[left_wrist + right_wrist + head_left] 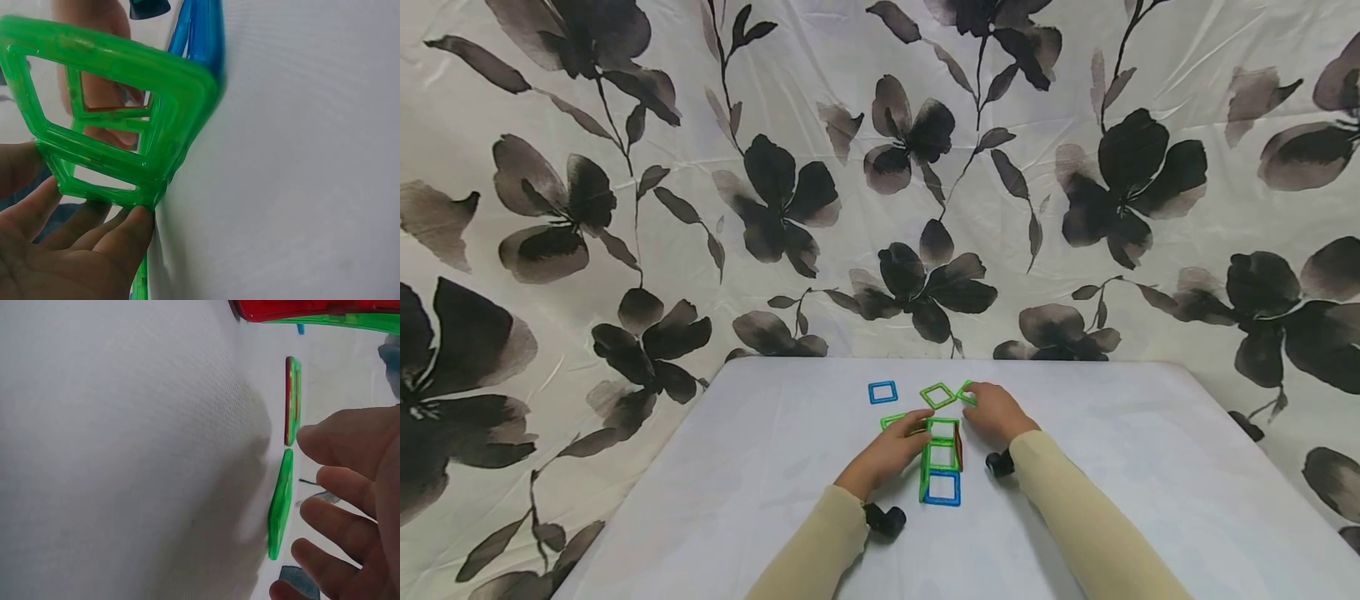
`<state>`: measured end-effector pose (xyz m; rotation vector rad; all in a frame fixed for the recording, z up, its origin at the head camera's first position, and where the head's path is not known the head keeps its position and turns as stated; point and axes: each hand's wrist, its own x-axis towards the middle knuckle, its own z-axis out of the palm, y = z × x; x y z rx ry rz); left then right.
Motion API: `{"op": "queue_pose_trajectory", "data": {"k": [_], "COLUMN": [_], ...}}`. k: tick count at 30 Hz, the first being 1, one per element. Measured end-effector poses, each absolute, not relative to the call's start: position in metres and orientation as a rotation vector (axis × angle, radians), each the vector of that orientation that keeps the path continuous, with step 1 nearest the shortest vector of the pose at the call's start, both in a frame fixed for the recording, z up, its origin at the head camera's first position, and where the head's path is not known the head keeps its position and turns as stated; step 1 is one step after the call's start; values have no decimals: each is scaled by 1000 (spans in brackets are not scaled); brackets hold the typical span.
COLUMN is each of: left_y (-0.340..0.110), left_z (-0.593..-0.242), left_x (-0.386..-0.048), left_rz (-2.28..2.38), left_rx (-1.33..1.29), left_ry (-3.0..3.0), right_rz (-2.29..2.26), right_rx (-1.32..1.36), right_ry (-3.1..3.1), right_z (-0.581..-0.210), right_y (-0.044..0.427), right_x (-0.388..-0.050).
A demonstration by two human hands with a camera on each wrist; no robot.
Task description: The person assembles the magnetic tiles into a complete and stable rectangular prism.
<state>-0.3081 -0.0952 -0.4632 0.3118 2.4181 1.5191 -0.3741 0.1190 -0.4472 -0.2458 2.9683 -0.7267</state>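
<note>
A magnetic tile structure [942,454] of green frames, with a blue square tile [943,502] at its near end and a red tile [960,450] on its right side, stands mid-table. My left hand [887,454] holds its left far part; in the left wrist view the thumb and fingertips [140,219] touch the green frame's edge. Just beyond, my right hand [996,412] reaches over a green tile [966,398], its fingers spread. In the right wrist view, the fingers hover beside a green tile [280,506] and a red-and-green edge [292,400].
Beyond the structure lie a green square tile [937,396] and a blue square tile [882,392]. Another green tile [891,421] is partly hidden behind the left hand. A white cloth covers the table [737,467]; a floral curtain [820,317] hangs behind.
</note>
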Motion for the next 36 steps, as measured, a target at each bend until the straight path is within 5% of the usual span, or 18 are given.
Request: {"op": "queue_pose_trajectory", "data": {"k": [36], "left_y": [-90], "left_z": [-461], "left_x": [-308], "left_rz": [1531], "left_rx": [252], "left_ry": [2441], "right_rz": [-312], "right_rx": [-281], "right_ry": [3077], "right_z": [-449], "right_y": [125], "right_x": [-376]}}
